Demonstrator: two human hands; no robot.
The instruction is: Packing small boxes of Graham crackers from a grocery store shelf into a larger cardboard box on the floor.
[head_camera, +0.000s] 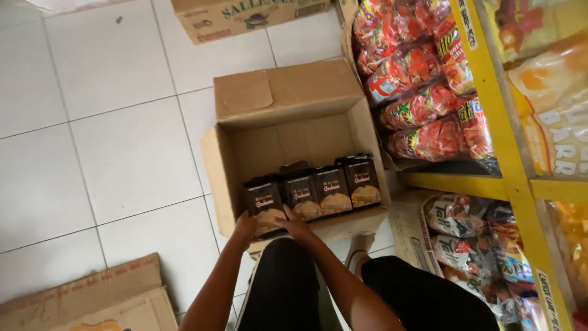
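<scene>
An open brown cardboard box [288, 98] stands on the white tiled floor in front of me. Inside it, a row of several dark brown snack packs [334, 187] stands upright along the near side. My left hand [245, 225] grips the leftmost dark pack [263, 202] at its lower left corner. My right hand [294, 222] presses the same pack's lower right side. Both forearms reach forward over my knees in black trousers.
A yellow shelf frame [496, 116] at the right holds red and orange snack bags [422, 104]. More bags lie in a carton [407, 227] under it. Another cardboard box [245, 18] stands at the top, and flattened cardboard [92, 300] lies at the bottom left.
</scene>
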